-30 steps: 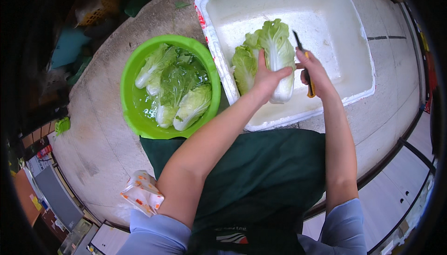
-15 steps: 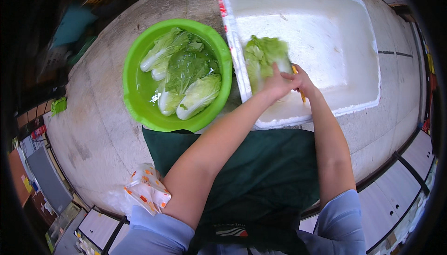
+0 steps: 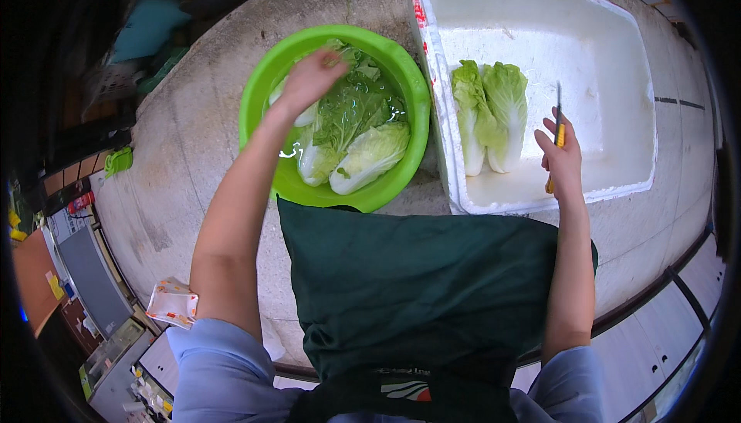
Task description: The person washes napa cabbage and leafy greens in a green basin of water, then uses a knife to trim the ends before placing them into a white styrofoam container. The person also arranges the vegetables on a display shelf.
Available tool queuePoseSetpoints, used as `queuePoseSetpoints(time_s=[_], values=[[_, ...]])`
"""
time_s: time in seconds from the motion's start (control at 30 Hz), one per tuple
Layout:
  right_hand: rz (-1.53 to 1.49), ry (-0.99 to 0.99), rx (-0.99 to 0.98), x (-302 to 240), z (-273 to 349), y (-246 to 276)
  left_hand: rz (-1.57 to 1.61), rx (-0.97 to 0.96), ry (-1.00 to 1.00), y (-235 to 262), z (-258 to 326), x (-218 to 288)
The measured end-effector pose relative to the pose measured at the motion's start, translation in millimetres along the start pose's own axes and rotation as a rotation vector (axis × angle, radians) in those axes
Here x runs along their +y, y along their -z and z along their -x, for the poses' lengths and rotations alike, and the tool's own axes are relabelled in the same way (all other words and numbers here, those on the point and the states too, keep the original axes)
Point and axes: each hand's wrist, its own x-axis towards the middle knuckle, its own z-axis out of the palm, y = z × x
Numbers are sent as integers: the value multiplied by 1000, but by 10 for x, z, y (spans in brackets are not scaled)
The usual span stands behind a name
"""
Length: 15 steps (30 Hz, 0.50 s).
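Observation:
My left hand [image 3: 312,82] is over the far left part of a round green basin [image 3: 419,99], its fingers smeared by motion. Water fills the basin, and several Chinese cabbages [image 3: 372,157] with white stems lie in it. My hand and forearm partly cover one of them. To the right, a white foam box [image 3: 629,106] holds two pale green cabbage pieces [image 3: 506,114] side by side along its left wall, stems toward me. Over the box's near right part, my right hand [image 3: 567,162] grips a yellow-handled knife [image 3: 559,133], its thin dark blade pointing away from me.
A dark green apron [image 3: 417,269] spreads out in front of me. Grey concrete floor [image 3: 185,184] lies around the basin and box. White cabinets [image 3: 648,346] line the near right, and an orange-patterned white sleeve or bag [image 3: 174,303] is at my left elbow.
My left hand has left the cabbage in the foam box and moved over the basin. That cabbage now rests in the box. My right hand has moved rightward with the knife.

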Motion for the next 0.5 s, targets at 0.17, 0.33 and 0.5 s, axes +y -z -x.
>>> queuePoseSetpoints(time_s=[0.17, 0.33, 0.5], values=[[-218, -17, -33, 124, 219, -74, 78, -563, 141, -375, 570, -789], [-214, 49, -8, 53, 221, -182, -31, -200, -293, -856, 1131, -553], [-157, 117, -61, 111, 219, -291, -124, 12, -478, -1100, 1229, -509]])
